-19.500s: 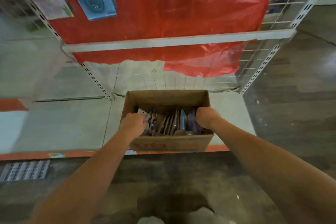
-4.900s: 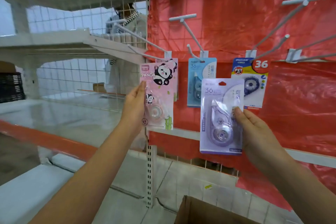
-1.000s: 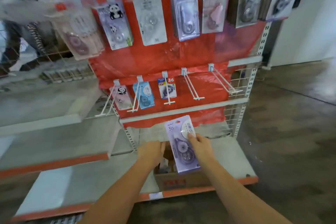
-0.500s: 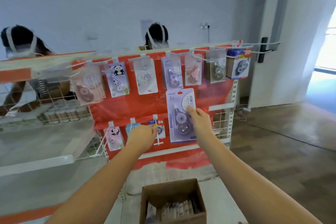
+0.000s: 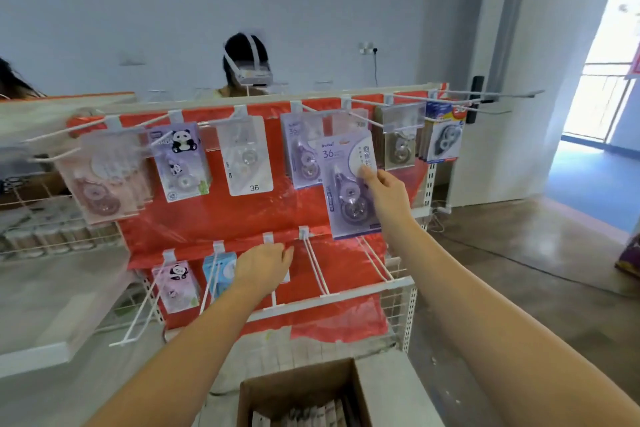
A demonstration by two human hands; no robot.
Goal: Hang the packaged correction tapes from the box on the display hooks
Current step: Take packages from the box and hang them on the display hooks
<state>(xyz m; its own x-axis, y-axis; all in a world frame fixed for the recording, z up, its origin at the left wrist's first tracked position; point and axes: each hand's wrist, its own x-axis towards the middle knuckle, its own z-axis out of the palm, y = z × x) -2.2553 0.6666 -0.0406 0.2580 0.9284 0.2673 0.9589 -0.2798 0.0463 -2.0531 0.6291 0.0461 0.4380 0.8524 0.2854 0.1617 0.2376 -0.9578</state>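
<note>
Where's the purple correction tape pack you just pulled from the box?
Head view, right of centre: the right hand pinches the purple correction tape pack by its right edge, raised before the upper hook row, overlapping a matching hung purple pack.

A person wearing a headset [image 5: 246,70] stands behind the rack; an open doorway [image 5: 599,87] glows at right.

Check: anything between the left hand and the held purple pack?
Head view: an empty double-wire hook over red backing lies between left hand and purple pack.
</note>
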